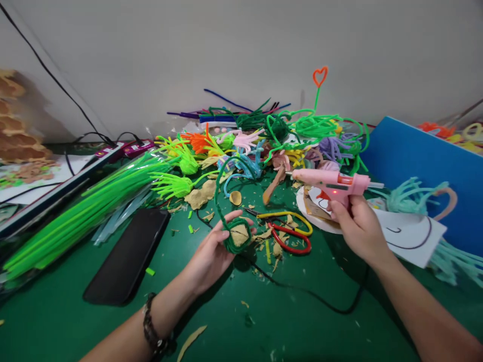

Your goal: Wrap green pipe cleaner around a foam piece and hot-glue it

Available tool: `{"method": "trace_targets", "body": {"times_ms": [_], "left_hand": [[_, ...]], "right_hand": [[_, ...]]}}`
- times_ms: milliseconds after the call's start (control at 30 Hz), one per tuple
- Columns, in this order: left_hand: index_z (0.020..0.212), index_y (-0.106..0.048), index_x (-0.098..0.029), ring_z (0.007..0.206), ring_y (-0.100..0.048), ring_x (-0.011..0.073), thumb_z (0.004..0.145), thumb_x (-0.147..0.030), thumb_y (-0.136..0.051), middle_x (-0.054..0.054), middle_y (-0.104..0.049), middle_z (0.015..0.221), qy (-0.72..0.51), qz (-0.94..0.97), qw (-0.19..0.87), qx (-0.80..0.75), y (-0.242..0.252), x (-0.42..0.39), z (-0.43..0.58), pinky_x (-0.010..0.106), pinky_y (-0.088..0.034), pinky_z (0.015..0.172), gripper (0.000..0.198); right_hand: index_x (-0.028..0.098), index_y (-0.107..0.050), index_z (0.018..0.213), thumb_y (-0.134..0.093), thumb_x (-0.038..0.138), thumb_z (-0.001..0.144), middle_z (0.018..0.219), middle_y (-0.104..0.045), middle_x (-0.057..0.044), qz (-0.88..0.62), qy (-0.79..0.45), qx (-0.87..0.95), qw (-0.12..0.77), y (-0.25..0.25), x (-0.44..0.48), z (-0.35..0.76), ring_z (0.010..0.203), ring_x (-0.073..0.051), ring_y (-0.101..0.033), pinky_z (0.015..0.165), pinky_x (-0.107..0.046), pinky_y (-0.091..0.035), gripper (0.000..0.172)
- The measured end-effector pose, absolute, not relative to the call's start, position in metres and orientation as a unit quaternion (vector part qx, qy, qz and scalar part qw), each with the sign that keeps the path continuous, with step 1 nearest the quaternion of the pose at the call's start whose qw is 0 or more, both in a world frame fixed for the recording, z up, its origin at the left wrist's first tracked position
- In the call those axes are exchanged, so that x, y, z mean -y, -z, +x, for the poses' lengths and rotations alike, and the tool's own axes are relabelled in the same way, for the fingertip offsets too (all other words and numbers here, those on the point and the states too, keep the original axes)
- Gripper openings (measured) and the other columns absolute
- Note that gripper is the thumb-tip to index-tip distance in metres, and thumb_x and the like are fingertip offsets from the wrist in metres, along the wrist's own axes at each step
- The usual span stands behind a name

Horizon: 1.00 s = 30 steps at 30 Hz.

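Observation:
Between the fingers of my left hand (pixel 215 249) is a dark green pipe cleaner coil (pixel 229 242), wound around a tan, shell-like piece (pixel 240 234). One loose end of the pipe cleaner arches up and over toward the back. My right hand (pixel 360 226) grips a pink hot glue gun (pixel 324 180) by its handle, a red light glowing on its body and its nozzle pointing left. Scissors (pixel 290 246) with red and yellow handles lie on the table between my hands, close to the coil. A small tan cup-shaped shell (pixel 235 198) sits just behind the coil.
Bundled green pipe cleaners (pixel 86 211) in clear plastic and a black phone (pixel 126 256) lie on the left. Colourful pipe cleaner pieces (pixel 245 141) are heaped at the back. A blue board (pixel 422 176) stands at right. A black cable (pixel 302 290) crosses the green table (pixel 294 332).

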<state>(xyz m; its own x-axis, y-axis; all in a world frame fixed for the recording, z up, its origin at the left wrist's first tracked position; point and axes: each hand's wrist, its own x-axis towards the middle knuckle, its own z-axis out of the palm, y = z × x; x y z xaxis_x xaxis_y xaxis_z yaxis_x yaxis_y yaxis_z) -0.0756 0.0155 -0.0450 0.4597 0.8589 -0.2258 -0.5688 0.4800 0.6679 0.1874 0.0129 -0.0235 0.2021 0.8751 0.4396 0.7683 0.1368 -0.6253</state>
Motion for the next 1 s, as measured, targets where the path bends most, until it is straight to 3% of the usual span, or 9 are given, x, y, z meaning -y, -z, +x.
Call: {"method": "trace_targets", "body": {"times_ms": [133,300,400,467,533,633,767,867,1000], "left_hand": [[0.107,-0.056,-0.022,0.085,-0.062,0.0168,0.065,-0.026,-0.065,0.001,-0.063,0.099,-0.427,0.269,0.813,-0.291,0.046,-0.017,-0.077,0.028,-0.046,0.078,0.044],[0.103,-0.063,-0.019,0.075,-0.060,0.0120,0.066,-0.030,-0.065,0.006,-0.058,0.114,-0.399,0.339,0.806,-0.275,0.046,-0.016,-0.081,0.023,-0.047,0.069,0.039],[0.106,-0.064,-0.022,0.097,-0.056,0.0213,0.065,-0.034,-0.065,0.006,-0.036,0.138,-0.345,0.418,0.811,-0.222,0.045,-0.017,-0.085,0.027,-0.048,0.074,0.043],[0.111,-0.061,-0.024,0.118,-0.041,0.0306,0.066,-0.036,-0.065,0.002,-0.020,0.146,-0.292,0.464,0.814,-0.194,0.042,-0.018,-0.086,0.031,-0.047,0.080,0.046],[0.116,-0.057,-0.026,0.129,-0.024,0.0346,0.068,-0.039,-0.063,0.001,-0.013,0.148,-0.257,0.497,0.809,-0.181,0.040,-0.019,-0.087,0.036,-0.045,0.085,0.050],[0.121,-0.052,-0.029,0.134,-0.011,0.0346,0.072,-0.046,-0.059,0.000,-0.014,0.149,-0.267,0.551,0.770,-0.179,0.037,-0.023,-0.091,0.040,-0.039,0.093,0.053],[0.124,-0.048,-0.029,0.135,-0.005,0.0328,0.077,-0.050,-0.052,0.001,-0.013,0.149,-0.283,0.655,0.672,-0.202,0.028,-0.034,-0.098,0.045,-0.021,0.106,0.052],[0.125,-0.048,-0.029,0.136,-0.004,0.0313,0.076,-0.050,-0.053,0.002,-0.017,0.148,-0.225,0.735,0.614,-0.180,0.016,-0.046,-0.098,0.045,-0.008,0.109,0.053],[0.126,-0.046,-0.027,0.134,-0.014,0.0305,0.076,-0.052,-0.052,0.005,-0.023,0.146,-0.156,0.781,0.592,-0.120,0.004,-0.060,-0.089,0.045,-0.011,0.108,0.056]], "right_hand": [[0.021,-0.049,0.083,-0.044,0.051,0.077,0.071,-0.054,-0.005,-0.667,-0.136,0.592,0.431,0.025,-0.008,0.182,0.069,-0.021,-0.053,0.062,-0.036,-0.043,0.031],[0.021,-0.046,0.073,-0.046,0.064,0.071,0.056,-0.046,0.001,-0.642,-0.258,0.581,0.429,0.021,-0.004,0.172,0.047,-0.013,-0.041,0.043,-0.028,-0.036,0.042],[0.021,-0.045,0.068,-0.047,0.068,0.067,0.053,-0.045,0.002,-0.628,-0.305,0.569,0.434,0.017,-0.002,0.168,0.045,-0.010,-0.039,0.041,-0.025,-0.035,0.047],[0.020,-0.045,0.065,-0.049,0.070,0.065,0.053,-0.045,0.002,-0.624,-0.328,0.559,0.436,0.014,-0.001,0.166,0.045,-0.009,-0.040,0.041,-0.023,-0.035,0.049],[0.020,-0.046,0.065,-0.051,0.071,0.062,0.054,-0.047,0.002,-0.623,-0.350,0.545,0.438,0.012,0.000,0.165,0.045,-0.008,-0.041,0.041,-0.023,-0.036,0.051],[0.019,-0.048,0.065,-0.053,0.072,0.058,0.054,-0.047,0.002,-0.620,-0.371,0.525,0.449,0.009,0.000,0.165,0.044,-0.007,-0.041,0.040,-0.022,-0.036,0.054],[0.019,-0.048,0.062,-0.056,0.070,0.057,0.052,-0.047,0.002,-0.600,-0.395,0.514,0.468,0.011,-0.001,0.167,0.044,-0.008,-0.041,0.040,-0.022,-0.036,0.052],[0.019,-0.047,0.062,-0.057,0.067,0.061,0.052,-0.047,0.003,-0.578,-0.419,0.506,0.485,0.017,-0.002,0.171,0.044,-0.008,-0.041,0.040,-0.022,-0.034,0.049],[0.019,-0.047,0.064,-0.059,0.062,0.063,0.053,-0.049,0.002,-0.564,-0.447,0.475,0.507,0.024,-0.003,0.176,0.045,-0.007,-0.041,0.040,-0.021,-0.032,0.045]]}}
